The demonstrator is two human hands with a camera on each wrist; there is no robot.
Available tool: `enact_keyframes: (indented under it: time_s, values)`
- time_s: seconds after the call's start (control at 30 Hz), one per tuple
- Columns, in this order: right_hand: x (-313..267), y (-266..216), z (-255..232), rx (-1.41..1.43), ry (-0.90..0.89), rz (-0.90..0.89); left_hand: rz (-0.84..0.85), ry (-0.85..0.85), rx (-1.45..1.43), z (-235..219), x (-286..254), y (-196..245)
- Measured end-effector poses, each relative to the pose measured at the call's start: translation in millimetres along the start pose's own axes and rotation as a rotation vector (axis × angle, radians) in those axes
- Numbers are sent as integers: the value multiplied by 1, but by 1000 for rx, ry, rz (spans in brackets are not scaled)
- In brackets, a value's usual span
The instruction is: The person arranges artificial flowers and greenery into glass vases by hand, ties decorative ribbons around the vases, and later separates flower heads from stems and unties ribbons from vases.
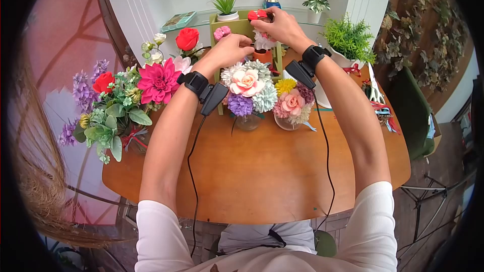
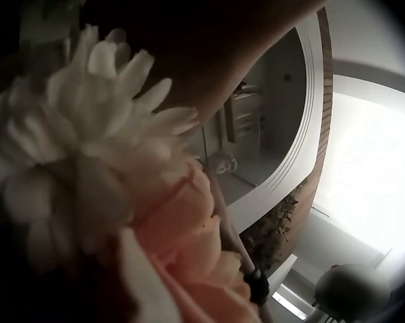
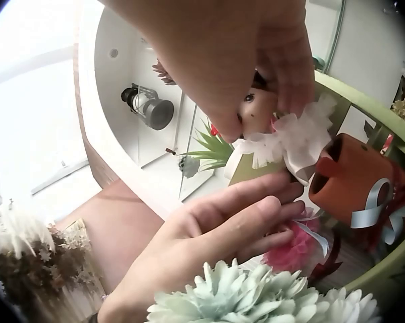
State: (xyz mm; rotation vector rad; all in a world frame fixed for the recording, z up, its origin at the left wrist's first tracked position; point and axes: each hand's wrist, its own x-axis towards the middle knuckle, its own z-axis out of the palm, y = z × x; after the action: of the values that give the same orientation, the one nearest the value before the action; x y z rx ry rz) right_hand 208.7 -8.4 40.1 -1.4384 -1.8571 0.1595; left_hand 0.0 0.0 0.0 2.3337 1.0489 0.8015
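My right hand (image 1: 287, 27) grips a small doll by its head, fingers on one side and thumb on the other. The doll's face (image 3: 256, 111), red bow (image 1: 256, 15) and white ruffled collar (image 3: 290, 141) show around the fingers. Below it my left hand (image 3: 222, 222) is held with fingers extended, fingertips close under the collar. An orange-brown pot (image 3: 343, 175) with a pale blue ribbon stands beside the doll. Pink tulle (image 3: 296, 245) lies below the left fingertips. Around these runs a green wooden frame (image 1: 217, 18). In the left wrist view, a white flower (image 2: 88, 134) and pink rose (image 2: 189, 235) block much of the scene.
Two round vases of artificial flowers (image 1: 247, 83) (image 1: 292, 102) stand before my hands on the wooden table (image 1: 252, 171). A large bouquet (image 1: 121, 100) fills the left side. At right are a green potted plant (image 1: 348, 38) and white scissors (image 1: 374, 88). Glass shelves (image 1: 201, 12) lie behind.
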Motion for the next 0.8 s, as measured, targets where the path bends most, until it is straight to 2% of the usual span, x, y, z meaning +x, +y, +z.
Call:
enact_keyframes:
  time_s: [0.1, 0.27, 0.37, 0.57, 0.7, 0.8]
  values:
    - [-4, -1, 6, 50, 86, -52, -36, -50, -22, -1, -3, 7]
    - [-4, 10, 20, 119, 195, -147, -2, -55, -17, 3, -2, 9]
    - [-5, 12, 25, 66, 266, -154, -28, -83, -70, 4, -3, 18]
    - [-10, 12, 26, 166, 269, -137, -100, 6, 59, 12, 11, 14]
    - [-11, 12, 26, 162, 268, -135, -85, 30, 86, 14, 13, 13]
    - [-14, 12, 24, 180, 224, -146, -80, 19, 209, 13, 12, 19]
